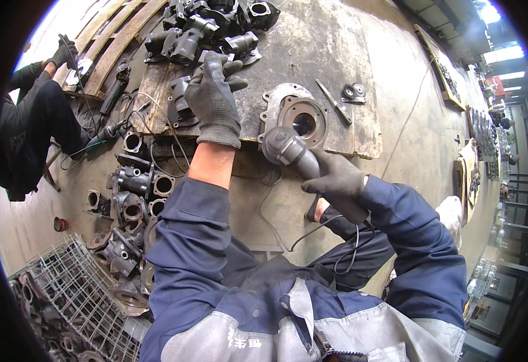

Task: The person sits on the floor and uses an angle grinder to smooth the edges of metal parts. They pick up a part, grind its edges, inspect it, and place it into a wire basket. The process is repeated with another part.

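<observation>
I log the right hand (339, 176) clamped around a dark corded power tool (295, 155), its head overlapping the flanged casting (317, 114) on the bench (312, 42); contact I cannot tell. The left hand (214, 96), fingers apart, is near the piled castings (186, 45). 1 flat bar (333, 102) lies right of the flanged casting.

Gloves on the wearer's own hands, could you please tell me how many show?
2: one on the left hand, raised near the dark castings; the other on the right hand, gripping the dark power tool, which partly covers it.
</observation>
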`<state>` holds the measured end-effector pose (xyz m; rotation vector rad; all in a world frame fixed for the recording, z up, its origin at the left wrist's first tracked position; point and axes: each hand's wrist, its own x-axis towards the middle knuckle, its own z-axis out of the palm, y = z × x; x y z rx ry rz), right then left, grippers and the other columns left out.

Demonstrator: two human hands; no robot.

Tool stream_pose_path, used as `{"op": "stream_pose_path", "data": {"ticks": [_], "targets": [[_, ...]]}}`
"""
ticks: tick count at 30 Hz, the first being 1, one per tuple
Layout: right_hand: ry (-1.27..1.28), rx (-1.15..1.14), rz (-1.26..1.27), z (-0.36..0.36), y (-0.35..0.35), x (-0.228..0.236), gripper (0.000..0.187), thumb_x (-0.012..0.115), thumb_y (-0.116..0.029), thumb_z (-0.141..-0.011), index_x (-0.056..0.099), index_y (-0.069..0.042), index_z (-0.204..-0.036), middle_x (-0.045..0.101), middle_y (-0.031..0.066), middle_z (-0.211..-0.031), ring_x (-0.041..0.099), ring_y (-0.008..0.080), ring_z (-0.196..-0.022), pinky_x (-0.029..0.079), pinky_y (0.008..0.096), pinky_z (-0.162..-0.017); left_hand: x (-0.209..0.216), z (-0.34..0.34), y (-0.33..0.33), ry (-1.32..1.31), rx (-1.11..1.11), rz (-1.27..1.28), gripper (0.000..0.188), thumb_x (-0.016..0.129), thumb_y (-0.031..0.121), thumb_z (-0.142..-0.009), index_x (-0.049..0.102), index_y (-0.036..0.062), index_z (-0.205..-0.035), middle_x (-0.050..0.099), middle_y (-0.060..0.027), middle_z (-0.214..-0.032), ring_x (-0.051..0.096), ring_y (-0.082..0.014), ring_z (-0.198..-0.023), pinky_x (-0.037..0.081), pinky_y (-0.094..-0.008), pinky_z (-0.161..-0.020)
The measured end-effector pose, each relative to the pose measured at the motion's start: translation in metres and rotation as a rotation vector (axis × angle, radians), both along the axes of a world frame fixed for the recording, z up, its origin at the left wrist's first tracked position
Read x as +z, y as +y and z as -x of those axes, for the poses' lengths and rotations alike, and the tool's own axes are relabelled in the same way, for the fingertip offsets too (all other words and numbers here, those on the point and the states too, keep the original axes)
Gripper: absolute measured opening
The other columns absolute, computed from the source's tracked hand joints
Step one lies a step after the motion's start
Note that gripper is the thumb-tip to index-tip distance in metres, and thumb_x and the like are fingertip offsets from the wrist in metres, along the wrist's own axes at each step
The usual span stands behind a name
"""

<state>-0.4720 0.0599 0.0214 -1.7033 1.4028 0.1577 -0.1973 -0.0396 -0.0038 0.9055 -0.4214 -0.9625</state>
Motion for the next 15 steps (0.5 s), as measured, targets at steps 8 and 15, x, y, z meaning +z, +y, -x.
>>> {"op": "stream_pose_path", "data": {"ticks": [8,15], "targets": [[0.210,0.164,0.228,-0.008,-0.017,0.027,0.087,0.083,-0.039,-0.080,0.051,0.002,-0.149,0.075,0.0322,-0.110,0.074,0.0482,-0.106,0.057,0.0525,-0.095,-0.001,0.004,-0.001,0.047,-0.026,-0.026,0.039,0.063,0.032,-0.112,0.073,-0.0060,-0.110,0.077,-0.0159,-0.094,0.077,-0.0191,-0.073,0.060,-0.0287,-0.052],[0.204,0.079,0.260,-0.012,-0.070,0.028,0.072,0.080,-0.034,-0.078,0.060,0.000,-0.139,0.076,0.0289,-0.108,0.075,0.0431,-0.104,0.058,0.0495,-0.094,-0.001,0.004,-0.002,0.039,-0.053,-0.031,0.041,0.066,0.033,-0.111,0.072,-0.0072,-0.114,0.077,-0.0149,-0.103,0.079,-0.0212,-0.082,0.062,-0.0289,-0.055]]}}
